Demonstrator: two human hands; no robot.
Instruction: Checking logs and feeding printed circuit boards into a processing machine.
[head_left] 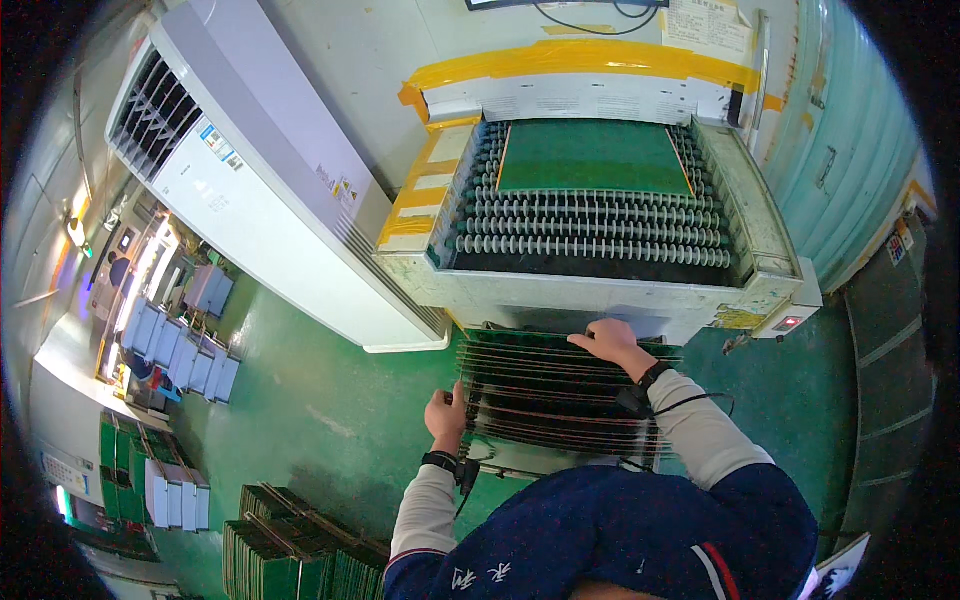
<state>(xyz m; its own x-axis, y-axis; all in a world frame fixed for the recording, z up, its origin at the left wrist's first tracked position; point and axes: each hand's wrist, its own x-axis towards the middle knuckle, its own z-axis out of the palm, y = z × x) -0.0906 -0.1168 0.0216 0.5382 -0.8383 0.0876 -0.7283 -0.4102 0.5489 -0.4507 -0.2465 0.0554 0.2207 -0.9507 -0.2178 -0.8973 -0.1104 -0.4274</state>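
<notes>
Several thin green panels [560, 380] stand in a row in a rack in front of me, their edges turned up. My right hand [610, 342] is closed at the upper edge of the farthest panels, fingers pointing left. By the left ends of the panels is my left hand [445, 415], its fingers curled; whether it grips an edge is too small to tell. Beyond the rack stands a roller conveyor machine [590, 290]. A flat green panel [595, 158] lies on its rows of white roller discs [595, 245].
A tall white air conditioner [270, 210] leans across the left in this view. More green panels [290, 550] stand on the floor at the lower left. A small control box [790, 312] juts from the machine's right corner. Dark padded panelling [890, 390] lines the right side.
</notes>
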